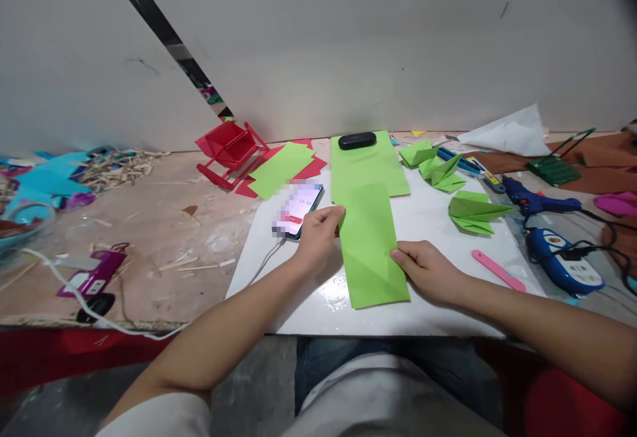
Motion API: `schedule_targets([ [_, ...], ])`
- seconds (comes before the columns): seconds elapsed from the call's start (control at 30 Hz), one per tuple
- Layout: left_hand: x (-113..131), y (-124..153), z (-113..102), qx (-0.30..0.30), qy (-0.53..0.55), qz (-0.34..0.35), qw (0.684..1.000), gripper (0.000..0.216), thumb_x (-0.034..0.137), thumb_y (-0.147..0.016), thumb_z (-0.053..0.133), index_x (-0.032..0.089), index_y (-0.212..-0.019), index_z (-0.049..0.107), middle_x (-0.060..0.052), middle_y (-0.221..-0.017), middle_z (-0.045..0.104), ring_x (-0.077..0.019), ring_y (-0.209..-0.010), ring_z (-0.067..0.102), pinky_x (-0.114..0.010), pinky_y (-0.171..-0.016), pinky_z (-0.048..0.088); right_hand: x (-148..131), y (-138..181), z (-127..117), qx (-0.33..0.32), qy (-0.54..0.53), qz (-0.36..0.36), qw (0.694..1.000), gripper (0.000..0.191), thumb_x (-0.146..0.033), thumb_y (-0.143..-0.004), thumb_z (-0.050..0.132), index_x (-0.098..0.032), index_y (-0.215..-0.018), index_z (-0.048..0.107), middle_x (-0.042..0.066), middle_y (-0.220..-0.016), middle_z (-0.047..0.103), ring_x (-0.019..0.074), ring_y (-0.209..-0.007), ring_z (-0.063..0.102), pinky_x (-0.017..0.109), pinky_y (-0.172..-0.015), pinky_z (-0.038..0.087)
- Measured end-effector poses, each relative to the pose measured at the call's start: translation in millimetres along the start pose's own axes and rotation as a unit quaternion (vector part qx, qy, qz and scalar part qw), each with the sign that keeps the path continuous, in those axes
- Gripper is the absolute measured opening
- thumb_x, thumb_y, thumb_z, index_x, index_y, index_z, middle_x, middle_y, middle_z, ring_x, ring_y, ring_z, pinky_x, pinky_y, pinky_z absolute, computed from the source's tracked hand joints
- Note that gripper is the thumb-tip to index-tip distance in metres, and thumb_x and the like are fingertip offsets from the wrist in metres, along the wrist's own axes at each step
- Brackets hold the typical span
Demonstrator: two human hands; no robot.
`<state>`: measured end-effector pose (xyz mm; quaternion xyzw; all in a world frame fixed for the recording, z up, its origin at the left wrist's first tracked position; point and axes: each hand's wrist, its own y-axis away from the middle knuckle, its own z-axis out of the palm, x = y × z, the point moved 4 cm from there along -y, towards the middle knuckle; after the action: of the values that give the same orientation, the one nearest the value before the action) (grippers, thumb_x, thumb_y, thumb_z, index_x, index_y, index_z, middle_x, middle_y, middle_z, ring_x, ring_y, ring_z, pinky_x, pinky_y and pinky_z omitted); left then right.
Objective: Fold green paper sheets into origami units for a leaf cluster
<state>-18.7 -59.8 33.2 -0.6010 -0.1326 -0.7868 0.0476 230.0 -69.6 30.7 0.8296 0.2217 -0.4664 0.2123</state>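
A: Hands?
B: Two. Left hand point(318, 238) pinches the left edge of the green strip point(371, 251) between thumb and curled fingers. Right hand point(430, 271) pinches the right edge, lower down, fingers curled too. Nothing else in either.
A: Strip's where?
B: Over the white board point(288, 304), in front of the person; far end overlaps the green sheet point(351, 165). Can't tell if it touches the board.
A: Why both edges?
B: Likely keeps it flat and straight.
A: Black case point(357, 140)?
B: One, on the sheet's far end, maybe as a weight.
A: Phone point(311, 208)?
B: One, screen up, just beside the left hand, probably for easy glancing.
A: Folded green pieces point(478, 213)?
B: Three, at the right, presumably out of the hands' way.
A: Tools that side?
B: One pink stick point(497, 270), one blue glue gun point(540, 199), likely parked within right-hand reach.
A: Left side?
B: One small red chair point(229, 148), one purple gadget point(94, 272).
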Motion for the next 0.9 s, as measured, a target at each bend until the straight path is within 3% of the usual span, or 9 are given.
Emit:
schedule_targets([
  [0.13,3.6,0.3,-1.2,-0.014,-0.011,-0.029,0.999,0.053,0.057,-0.071,0.110,0.020,-0.067,0.072,-0.001,-0.065,0.069,-0.0140,-0.059,0.062,-0.027,-0.059,0.050,4.5,2.7,6.6,-0.054,-0.156,-0.001,0.986,0.077,-0.099,-0.103,0.062,-0.025,-0.083,0.064,-0.001,-0.071,0.059,0.0166,-0.065,0.055,0.033,-0.064,0.043],
  [0.27,4.2,11.2,8.4,-0.108,-0.010,-0.126,0.986,0.051,0.059,-0.068,0.109,0.018,-0.073,0.080,-0.007,-0.073,0.078,-0.0193,-0.064,0.071,-0.032,-0.064,0.058,8.0,-2.6,6.7,-0.059,-0.290,0.002,0.955,0.076,-0.095,-0.093,0.083,-0.020,-0.096,0.076,0.001,-0.075,0.070,0.0140,-0.062,0.061,0.030,-0.063,0.046],
  [0.37,2.9,24.3,17.4,-0.203,-0.031,-0.178,0.962,0.057,0.062,-0.067,0.111,0.017,-0.066,0.077,-0.007,-0.068,0.074,-0.0182,-0.058,0.067,-0.032,-0.061,0.056,9.4,-7.8,2.7,-0.015,-0.345,0.044,0.938,0.072,-0.088,-0.082,0.099,-0.020,-0.094,0.077,0.001,-0.074,0.074,0.0135,-0.057,0.062,0.028,-0.057,0.044],
  [0.47,0.6,32.2,21.0,-0.258,-0.055,-0.193,0.945,0.063,0.070,-0.068,0.112,0.015,-0.068,0.081,-0.009,-0.070,0.076,-0.0170,-0.058,0.067,-0.031,-0.061,0.054,7.4,-9.9,-1.8,0.045,-0.368,0.071,0.926,0.068,-0.079,-0.074,0.109,-0.020,-0.083,0.076,0.001,-0.071,0.073,0.0131,-0.058,0.061,0.027,-0.057,0.043],
  [0.7,-10.8,34.2,17.6,-0.282,-0.080,-0.197,0.936,0.071,0.082,-0.071,0.108,0.014,-0.082,0.091,-0.015,-0.082,0.086,-0.0240,-0.070,0.079,-0.036,-0.072,0.061,6.2,-11.2,-15.6,0.164,-0.335,0.049,0.926,0.066,-0.076,-0.065,0.112,-0.021,-0.076,0.079,0.003,-0.070,0.077,0.0164,-0.063,0.064,0.032,-0.062,0.049],
  [0.9,-3.0,32.1,15.6,-0.317,-0.130,-0.182,0.922,0.062,0.076,-0.078,0.104,0.016,-0.075,0.087,-0.014,-0.081,0.085,-0.0233,-0.070,0.076,-0.036,-0.071,0.058,5.9,-20.5,-39.1,0.238,-0.325,0.056,0.914,0.060,-0.068,-0.056,0.114,-0.022,-0.071,0.080,0.003,-0.066,0.075,0.0160,-0.059,0.063,0.032,-0.060,0.051],
])
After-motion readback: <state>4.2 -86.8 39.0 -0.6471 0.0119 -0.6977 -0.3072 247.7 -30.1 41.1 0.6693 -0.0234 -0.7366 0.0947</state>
